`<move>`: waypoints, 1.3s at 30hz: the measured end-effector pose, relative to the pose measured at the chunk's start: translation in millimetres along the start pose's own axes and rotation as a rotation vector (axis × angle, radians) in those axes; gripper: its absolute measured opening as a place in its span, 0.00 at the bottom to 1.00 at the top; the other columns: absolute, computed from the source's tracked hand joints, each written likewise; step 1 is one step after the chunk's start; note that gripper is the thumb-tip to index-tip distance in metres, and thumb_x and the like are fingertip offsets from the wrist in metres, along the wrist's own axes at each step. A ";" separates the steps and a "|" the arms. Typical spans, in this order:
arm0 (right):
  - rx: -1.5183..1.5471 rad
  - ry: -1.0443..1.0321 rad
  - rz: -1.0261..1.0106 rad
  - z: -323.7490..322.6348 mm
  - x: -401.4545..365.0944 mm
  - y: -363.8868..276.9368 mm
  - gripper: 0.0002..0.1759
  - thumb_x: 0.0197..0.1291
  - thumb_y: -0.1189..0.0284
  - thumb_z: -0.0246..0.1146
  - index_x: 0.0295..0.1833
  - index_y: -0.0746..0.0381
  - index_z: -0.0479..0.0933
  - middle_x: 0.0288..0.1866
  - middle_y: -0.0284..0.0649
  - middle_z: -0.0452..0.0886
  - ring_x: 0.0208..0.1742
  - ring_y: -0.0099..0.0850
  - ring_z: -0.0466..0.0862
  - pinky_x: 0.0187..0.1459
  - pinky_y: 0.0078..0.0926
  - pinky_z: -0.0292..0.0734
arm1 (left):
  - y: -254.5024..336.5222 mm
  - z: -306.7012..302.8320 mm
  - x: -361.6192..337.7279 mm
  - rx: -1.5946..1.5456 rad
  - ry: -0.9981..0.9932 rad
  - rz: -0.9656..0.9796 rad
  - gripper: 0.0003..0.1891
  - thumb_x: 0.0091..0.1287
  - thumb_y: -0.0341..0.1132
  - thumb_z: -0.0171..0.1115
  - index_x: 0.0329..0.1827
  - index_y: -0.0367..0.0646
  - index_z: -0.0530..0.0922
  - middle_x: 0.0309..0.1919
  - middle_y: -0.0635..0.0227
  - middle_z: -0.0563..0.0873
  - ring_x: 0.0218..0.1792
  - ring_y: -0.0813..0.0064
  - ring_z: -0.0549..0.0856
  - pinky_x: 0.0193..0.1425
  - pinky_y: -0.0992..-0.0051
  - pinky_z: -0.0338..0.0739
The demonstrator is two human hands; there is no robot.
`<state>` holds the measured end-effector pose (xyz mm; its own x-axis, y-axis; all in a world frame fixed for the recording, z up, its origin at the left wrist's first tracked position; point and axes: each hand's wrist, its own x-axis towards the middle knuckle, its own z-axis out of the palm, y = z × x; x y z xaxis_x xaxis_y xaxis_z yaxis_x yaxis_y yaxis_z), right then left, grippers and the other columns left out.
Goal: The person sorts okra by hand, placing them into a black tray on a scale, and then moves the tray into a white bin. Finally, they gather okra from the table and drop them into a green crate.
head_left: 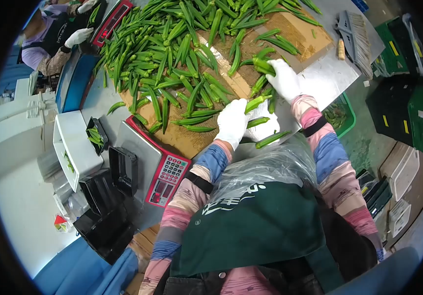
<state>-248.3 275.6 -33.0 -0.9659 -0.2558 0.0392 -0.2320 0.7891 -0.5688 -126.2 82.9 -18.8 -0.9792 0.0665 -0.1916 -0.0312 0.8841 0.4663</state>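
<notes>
My left hand [232,124], in a white glove, is closed at the near edge of the okra pile. An okra pod [256,103] sticks out to the right from its fingertips. My right hand [285,81], also gloved in white, curls its fingers round okra pods [262,66] a little farther off; its fingertips are partly hidden. Just right of my left hand, single pods [272,139] lie by a crumpled white sheet or bag [269,127]. Beyond both hands spreads a large heap of green okra [172,59] on brown cardboard [297,29].
A red-rimmed scale [169,174] and black trays [124,169] stand at left. A brush [354,42] lies at far right of the table, above a green basket [351,118] holding okra. Dark crates [393,105] stand at right. Another person's gloved hand [78,38] is by a second scale.
</notes>
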 end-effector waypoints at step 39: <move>0.169 -0.546 -0.312 -24.7 -135.4 -1.6 0.22 0.51 0.74 0.69 0.55 0.60 0.80 0.48 0.45 0.82 0.55 0.45 0.81 0.59 0.42 0.76 | -35.4 -69.5 -79.0 -1.613 -0.368 -0.482 0.25 0.67 0.34 0.70 0.66 0.41 0.76 0.49 0.64 0.87 0.48 0.69 0.87 0.57 0.67 0.82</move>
<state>-120.0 322.9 -17.1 -0.6489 -0.7407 -0.1741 -0.4279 0.5444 -0.7215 -61.7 14.2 39.9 -0.7350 0.2534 -0.6289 -0.6650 -0.4502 0.5958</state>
